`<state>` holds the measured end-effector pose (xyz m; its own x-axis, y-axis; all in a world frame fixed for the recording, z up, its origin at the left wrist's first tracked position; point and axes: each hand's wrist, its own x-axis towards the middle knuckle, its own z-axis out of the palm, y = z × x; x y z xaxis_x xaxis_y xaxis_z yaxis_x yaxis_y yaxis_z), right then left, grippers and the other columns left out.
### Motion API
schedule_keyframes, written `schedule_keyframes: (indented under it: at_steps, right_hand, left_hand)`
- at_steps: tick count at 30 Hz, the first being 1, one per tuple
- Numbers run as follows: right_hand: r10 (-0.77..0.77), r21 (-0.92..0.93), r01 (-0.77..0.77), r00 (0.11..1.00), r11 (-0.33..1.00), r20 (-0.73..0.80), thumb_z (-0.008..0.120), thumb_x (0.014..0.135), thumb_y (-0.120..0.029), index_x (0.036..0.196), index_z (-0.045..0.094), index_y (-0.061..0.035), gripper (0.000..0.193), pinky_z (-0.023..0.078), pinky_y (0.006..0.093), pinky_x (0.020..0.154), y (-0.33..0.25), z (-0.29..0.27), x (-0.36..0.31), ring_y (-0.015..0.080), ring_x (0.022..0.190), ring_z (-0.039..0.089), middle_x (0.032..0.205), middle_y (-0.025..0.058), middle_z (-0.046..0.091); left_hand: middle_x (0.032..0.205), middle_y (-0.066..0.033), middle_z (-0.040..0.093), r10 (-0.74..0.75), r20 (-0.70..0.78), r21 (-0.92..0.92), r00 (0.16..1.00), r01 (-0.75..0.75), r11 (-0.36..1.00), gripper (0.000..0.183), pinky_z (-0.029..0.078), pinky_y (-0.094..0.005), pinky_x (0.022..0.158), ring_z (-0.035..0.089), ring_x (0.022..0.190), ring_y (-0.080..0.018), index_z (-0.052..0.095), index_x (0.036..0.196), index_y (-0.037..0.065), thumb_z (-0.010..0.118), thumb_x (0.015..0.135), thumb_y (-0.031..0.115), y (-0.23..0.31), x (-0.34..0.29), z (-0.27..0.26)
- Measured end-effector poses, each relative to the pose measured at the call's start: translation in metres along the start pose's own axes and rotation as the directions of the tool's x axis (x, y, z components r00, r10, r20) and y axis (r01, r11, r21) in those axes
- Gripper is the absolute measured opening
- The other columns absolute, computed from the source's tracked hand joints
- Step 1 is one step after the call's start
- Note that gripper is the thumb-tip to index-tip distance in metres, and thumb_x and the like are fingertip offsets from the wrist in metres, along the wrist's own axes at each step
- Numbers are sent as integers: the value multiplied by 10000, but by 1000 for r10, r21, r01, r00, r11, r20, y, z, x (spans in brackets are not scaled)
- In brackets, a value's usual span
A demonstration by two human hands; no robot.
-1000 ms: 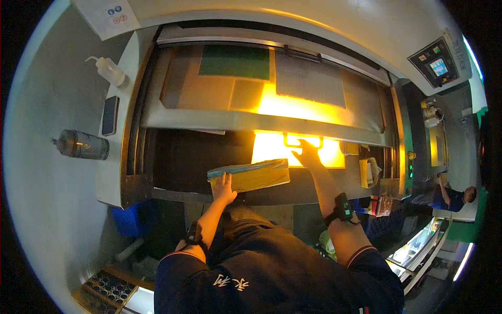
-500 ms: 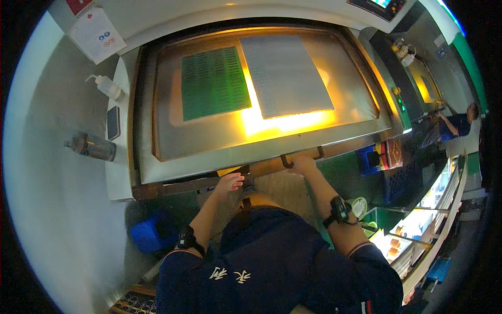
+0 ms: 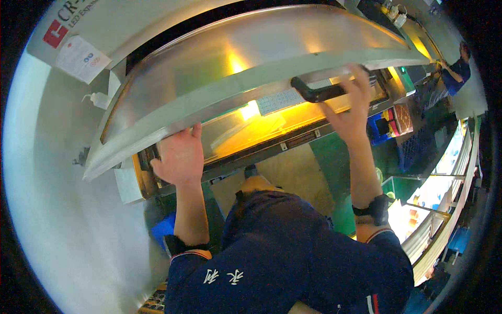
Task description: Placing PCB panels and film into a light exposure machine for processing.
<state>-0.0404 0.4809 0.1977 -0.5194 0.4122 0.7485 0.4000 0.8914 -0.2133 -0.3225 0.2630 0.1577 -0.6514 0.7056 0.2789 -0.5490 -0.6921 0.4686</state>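
Note:
A wide framed glass lid stands raised and tilted above a lit machine bed. On its front edge is a black bar handle. My right hand is at the handle's right part, fingers bent round it and thumb below, slightly blurred. My left hand is raised against the lid's lower front edge on the left; its thumb sticks out and the fingers are apart, some tips hidden by the edge. A pale grey sheet shows partly in the gap under the lid.
A white squeeze bottle stands left of the machine. A blue bin is on the floor at left; a blue crate stands at right. Farther right, another person is beside a second machine, and a brightly lit rack runs along the side.
The lid has swung up from lying flat, opening a gap over the bed. Both my hands have risen with it, the left now at its edge. The green sheet is no longer clearly visible.

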Motion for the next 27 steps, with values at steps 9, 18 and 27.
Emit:
schedule_keyframes:
  at_steps: [9, 18, 27]
  right_hand:
    - [762, -8, -824, 519, 566, 387, 750, 797, -503, 1501, 214, 19, 1028, 250, 508, 1150, 188, 171, -198, 439, 1402, 284, 1522, 275, 281]
    - [959, -681, -684, 104, 262, 265, 747, 666, -696, 1559, 104, -127, 1239, 230, 573, 1145, 270, 225, -150, 441, 1438, 206, 1565, 257, 196]
    - [858, -615, -605, 429, 506, 284, 808, 578, -690, 1371, 455, -22, 1095, 485, 497, 905, 335, 229, -169, 380, 1144, 558, 1248, 247, 558]
  left_hand:
    - [1623, -112, 113, 38, 282, -9, 959, -37, 999, 1222, 48, -594, 1176, 98, 1494, -333, 104, 1556, 123, 691, 677, 738, 14, 55, 24]
    - [1624, -151, 98, 204, 14, 220, 979, -202, 954, 1184, 3, -648, 1156, 69, 1496, -351, 129, 1556, 112, 705, 694, 683, 26, 114, 82]
    - [1591, -88, 249, 282, 130, -123, 950, -267, 956, 1054, 88, -586, 1183, 173, 1475, -334, 228, 1539, 144, 683, 732, 649, -7, 119, 72]
